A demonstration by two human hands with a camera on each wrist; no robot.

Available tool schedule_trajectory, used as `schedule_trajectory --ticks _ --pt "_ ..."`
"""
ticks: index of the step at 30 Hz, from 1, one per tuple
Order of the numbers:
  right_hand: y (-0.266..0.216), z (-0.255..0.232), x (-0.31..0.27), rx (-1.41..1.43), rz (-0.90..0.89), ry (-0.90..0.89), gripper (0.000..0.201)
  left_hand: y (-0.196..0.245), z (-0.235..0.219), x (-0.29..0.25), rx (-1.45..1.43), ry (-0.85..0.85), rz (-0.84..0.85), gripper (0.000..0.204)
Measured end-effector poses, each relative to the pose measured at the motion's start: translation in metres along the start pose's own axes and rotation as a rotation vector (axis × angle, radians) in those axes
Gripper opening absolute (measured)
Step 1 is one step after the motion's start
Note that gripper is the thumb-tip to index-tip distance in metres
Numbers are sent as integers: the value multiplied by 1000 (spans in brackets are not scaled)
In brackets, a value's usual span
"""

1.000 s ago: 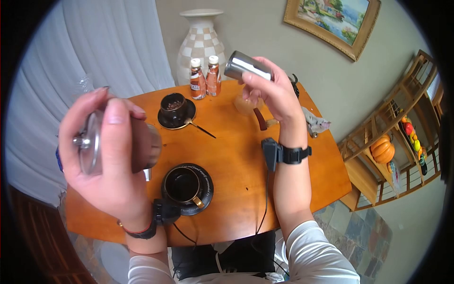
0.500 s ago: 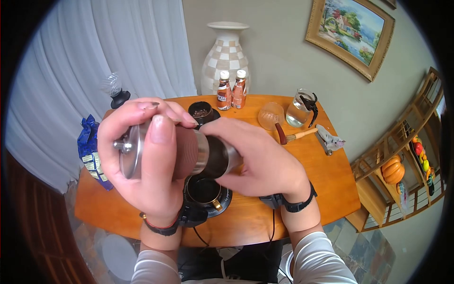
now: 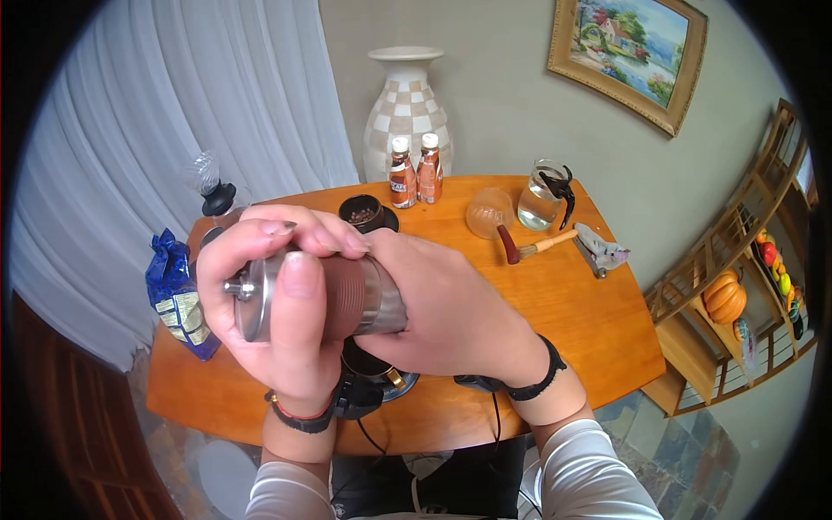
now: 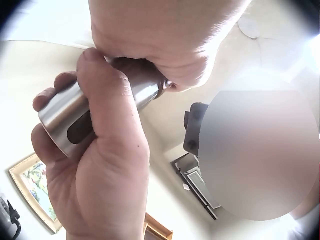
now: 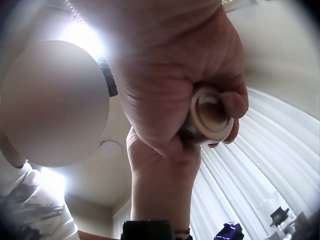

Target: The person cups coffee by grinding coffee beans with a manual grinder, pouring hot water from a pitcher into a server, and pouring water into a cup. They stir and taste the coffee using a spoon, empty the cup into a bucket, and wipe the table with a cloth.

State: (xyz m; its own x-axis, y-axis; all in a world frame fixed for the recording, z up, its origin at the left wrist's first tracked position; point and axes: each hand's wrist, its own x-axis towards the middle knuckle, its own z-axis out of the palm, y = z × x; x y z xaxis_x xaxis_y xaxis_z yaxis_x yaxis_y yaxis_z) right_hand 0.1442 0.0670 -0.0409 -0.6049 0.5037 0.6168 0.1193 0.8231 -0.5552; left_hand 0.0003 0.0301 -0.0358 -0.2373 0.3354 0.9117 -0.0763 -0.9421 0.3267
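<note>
Above the table, my left hand point(image 3: 295, 316) grips a manual coffee grinder point(image 3: 347, 299) by its ribbed brown band, the thumb laid along it. The grinder is tilted on its side, its lid and bare metal shaft pointing left. My right hand point(image 3: 464, 312) wraps the grinder's other end, holding the steel grounds cup point(image 4: 65, 117), whose dark slot shows in the left wrist view. In the right wrist view the cup's round base shows within the fingers. Below the hands, a black cup point(image 3: 368, 364) with a gold handle is partly hidden. Behind them stands a dark cup of coffee beans point(image 3: 361, 211).
On the wooden table point(image 3: 563, 347) stand two brown bottles point(image 3: 403, 178), a glass carafe of water point(image 3: 539, 204) and a clear glass vessel point(image 3: 487, 212). A brush point(image 3: 546, 247) and a grey cloth point(image 3: 600, 247) lie at right. A blue bag point(image 3: 178, 295) stands at left.
My right hand has brought the steel cup down and left to the grinder's open end. The dark section visible half a second ago is now covered by the cup and hand.
</note>
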Motion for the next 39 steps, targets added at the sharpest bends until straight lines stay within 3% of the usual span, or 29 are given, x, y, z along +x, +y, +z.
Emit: schedule_trajectory --ticks 8,9,12,14,17,24,26,28,30,32,34,36,39 --pt "-7 -5 -7 17 -136 8 43 11 10 -6 -106 -47 11 32" --pt "-5 -2 -7 46 -213 59 44 13 11 -6 -99 -60 12 34" --pt "-11 -2 -12 156 -77 -55 44 20 10 -8 -189 -109 -12 32" --pt "-12 -1 -13 172 -114 -18 45 22 7 -6 -196 -136 -20 28" --pt "-8 -1 -10 266 -111 -116 46 20 6 -5 -273 -190 -49 24" --pt "-9 10 -7 669 -22 -195 24 18 -6 2 -418 -302 -150 20" --pt "-3 13 -7 739 -11 -317 25 11 -8 3 -485 -340 -148 20" --pt "-1 14 -5 777 8 -321 23 6 -9 4 -506 -255 -238 24" --pt "-1 16 -2 674 -23 -85 26 6 -1 3 -312 -35 -337 30" --pt "-3 17 1 332 208 138 29 12 12 11 -46 120 -466 31" --pt "8 26 3 -11 92 290 39 8 25 7 41 264 -492 31" --pt "1 28 -2 -42 119 270 40 5 24 5 91 296 -496 31" --pt "-4 27 -5 -18 119 229 42 2 9 5 51 157 -404 25"
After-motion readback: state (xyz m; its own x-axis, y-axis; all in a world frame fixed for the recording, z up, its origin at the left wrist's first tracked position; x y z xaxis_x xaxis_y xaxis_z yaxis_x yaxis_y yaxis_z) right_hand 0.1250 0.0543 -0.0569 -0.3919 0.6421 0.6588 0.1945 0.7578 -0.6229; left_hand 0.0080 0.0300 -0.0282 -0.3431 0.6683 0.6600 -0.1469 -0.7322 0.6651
